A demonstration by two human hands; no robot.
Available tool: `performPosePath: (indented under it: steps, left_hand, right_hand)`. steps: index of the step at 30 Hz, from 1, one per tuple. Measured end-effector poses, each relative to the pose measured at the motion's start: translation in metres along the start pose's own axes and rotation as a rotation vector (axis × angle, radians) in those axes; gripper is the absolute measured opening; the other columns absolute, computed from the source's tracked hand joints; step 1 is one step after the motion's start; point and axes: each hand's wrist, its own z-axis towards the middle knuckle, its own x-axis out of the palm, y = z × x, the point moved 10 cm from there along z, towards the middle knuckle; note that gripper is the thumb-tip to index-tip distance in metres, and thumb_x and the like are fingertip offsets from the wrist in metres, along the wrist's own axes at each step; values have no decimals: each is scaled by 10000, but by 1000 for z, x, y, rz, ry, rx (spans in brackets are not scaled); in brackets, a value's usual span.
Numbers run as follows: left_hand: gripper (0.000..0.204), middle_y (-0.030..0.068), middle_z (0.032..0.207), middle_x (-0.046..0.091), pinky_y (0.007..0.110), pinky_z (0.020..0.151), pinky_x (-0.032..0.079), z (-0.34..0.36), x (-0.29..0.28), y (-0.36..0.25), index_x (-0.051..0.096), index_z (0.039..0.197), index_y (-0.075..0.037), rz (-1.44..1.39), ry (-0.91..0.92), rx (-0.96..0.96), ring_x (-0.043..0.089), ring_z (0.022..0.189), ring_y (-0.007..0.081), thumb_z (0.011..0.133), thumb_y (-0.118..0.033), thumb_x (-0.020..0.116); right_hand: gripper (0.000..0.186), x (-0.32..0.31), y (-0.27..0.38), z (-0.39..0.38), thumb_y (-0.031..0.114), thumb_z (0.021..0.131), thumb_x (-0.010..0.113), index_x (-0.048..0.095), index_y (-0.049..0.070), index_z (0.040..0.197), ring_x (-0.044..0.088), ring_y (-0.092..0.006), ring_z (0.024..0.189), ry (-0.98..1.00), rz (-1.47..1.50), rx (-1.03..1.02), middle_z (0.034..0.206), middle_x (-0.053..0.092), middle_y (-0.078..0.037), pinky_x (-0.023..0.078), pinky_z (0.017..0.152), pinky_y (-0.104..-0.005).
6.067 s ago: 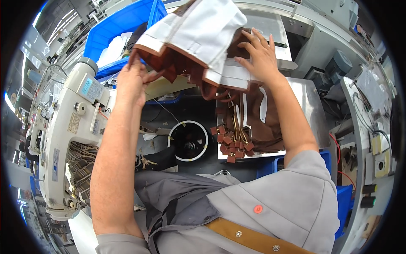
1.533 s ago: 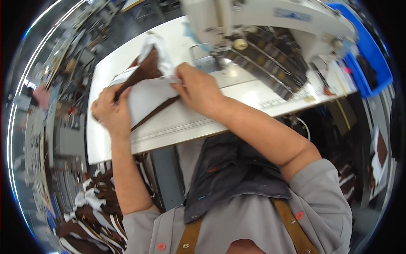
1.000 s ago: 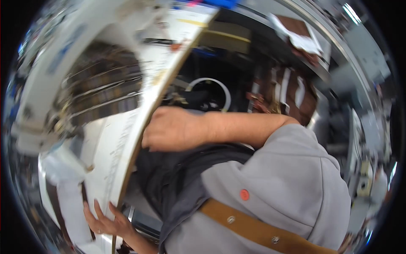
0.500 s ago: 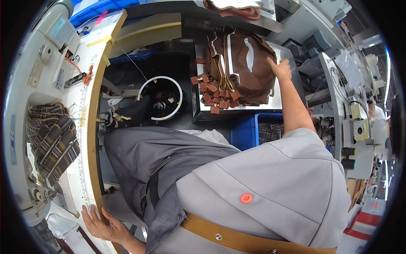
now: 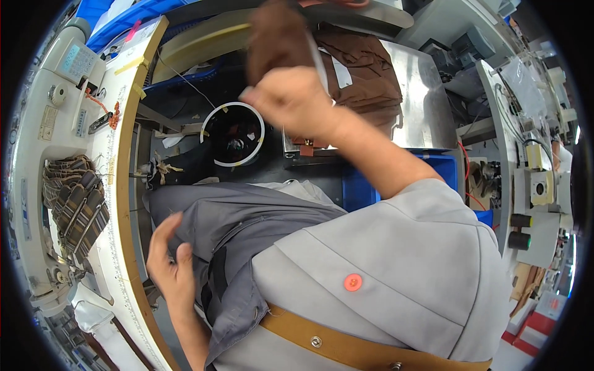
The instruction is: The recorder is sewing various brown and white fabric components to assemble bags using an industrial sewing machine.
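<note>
My right hand (image 5: pixel 294 102) is closed on a brown fabric piece (image 5: pixel 278 43), lifted to the left of the brown fabric pile (image 5: pixel 371 74). Motion smears both the hand and the piece. A white patch shows on the pile, which lies on a shiny metal surface (image 5: pixel 424 99). One reddish-brown tab (image 5: pixel 306 148) peeks out below my right wrist. Above my lap, beside the table edge, my left hand (image 5: pixel 176 266) is open and holds nothing, thumb apart from the fingers.
To the left, striped fabric pieces (image 5: pixel 77 204) lie on the white sewing table (image 5: pixel 117 247) by a sewing machine (image 5: pixel 43 130). A black bin with a white rim (image 5: pixel 262 139) stands ahead of my knees. A blue crate (image 5: pixel 442 170) sits below the metal surface.
My right hand has moved left from the pile's right side, carrying a brown fabric piece. My left hand has come off the table edge and risen over my lap.
</note>
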Motion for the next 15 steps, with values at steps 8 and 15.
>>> performPosePath:
  steps: [8,15]
  left_hand:
    - [668,171,1382,542,388,1019,445,50,171,43,472,1407,4,-931,443,-696,543,1266,240,1011,-531,513]
    - [396,94,1286,643,331,994,468,69,167,57,564,1330,-47,-864,155,-544,613,1155,170,1018,-286,607]
  right_hand:
    - [218,69,74,-84,302,804,735,604,148,721,614,-206,704,394,132,-245,728,589,0,456,614,-362]
    - [227,-16,-62,-87,227,918,606,658,69,1072,617,-349,1028,96,-107,20,1133,667,-124,468,908,-472]
